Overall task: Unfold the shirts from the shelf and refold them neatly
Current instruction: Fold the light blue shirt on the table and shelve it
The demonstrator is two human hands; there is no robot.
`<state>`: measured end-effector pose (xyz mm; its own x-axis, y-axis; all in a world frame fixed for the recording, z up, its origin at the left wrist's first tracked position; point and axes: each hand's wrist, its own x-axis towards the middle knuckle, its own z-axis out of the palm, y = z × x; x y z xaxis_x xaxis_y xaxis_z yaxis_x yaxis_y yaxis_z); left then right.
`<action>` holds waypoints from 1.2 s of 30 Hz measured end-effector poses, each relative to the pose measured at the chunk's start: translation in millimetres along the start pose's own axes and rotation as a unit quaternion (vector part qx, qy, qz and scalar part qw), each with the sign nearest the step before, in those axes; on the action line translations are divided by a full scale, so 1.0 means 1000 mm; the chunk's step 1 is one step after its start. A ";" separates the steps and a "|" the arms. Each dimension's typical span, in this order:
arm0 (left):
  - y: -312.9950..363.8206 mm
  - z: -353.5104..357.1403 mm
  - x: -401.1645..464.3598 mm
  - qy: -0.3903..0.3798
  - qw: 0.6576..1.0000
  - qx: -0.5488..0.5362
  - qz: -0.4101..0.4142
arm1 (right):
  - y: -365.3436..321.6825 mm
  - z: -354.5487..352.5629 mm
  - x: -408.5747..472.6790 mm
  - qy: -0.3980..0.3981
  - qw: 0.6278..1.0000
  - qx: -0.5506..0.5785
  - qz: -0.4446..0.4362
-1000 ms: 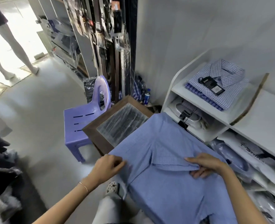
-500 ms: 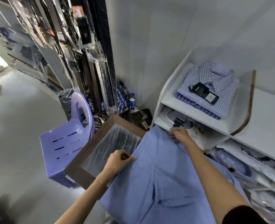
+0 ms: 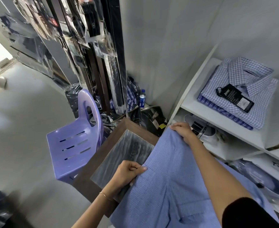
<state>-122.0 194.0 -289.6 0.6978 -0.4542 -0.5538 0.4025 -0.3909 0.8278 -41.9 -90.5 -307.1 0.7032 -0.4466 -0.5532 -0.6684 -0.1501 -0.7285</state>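
Shop corner, grey walls & floor

Plain grey wall (image 3: 160,46) meets a pale grey floor (image 3: 23,116); daylight spills in far left. Lilac plastic chair (image 3: 74,145) stands just beside a brown-framed worktop (image 3: 92,163) w/ a glossy inset. White shelf unit (image 3: 199,111) at right. Bagged goods hang on a dark rack (image 3: 92,46) behind the chair.
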 end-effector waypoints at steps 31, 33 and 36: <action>-0.118 -0.019 -0.169 -0.027 0.986 0.094 -0.135 | 0.044 0.042 -0.160 -0.224 0.880 -0.309 -0.282; -0.137 -0.016 -0.177 0.006 0.986 0.103 -0.135 | 0.045 0.043 -0.160 -0.223 0.882 -0.306 -0.282; -0.161 -0.015 -0.183 0.055 0.979 0.135 -0.143 | 0.047 0.043 -0.160 -0.218 0.883 -0.304 -0.282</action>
<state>-306.2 352.1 -320.4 0.6453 -0.2122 -0.7339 0.4303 -0.6928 0.5787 -175.1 11.9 -270.5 0.9038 0.2141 -0.3705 -0.0944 -0.7448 -0.6606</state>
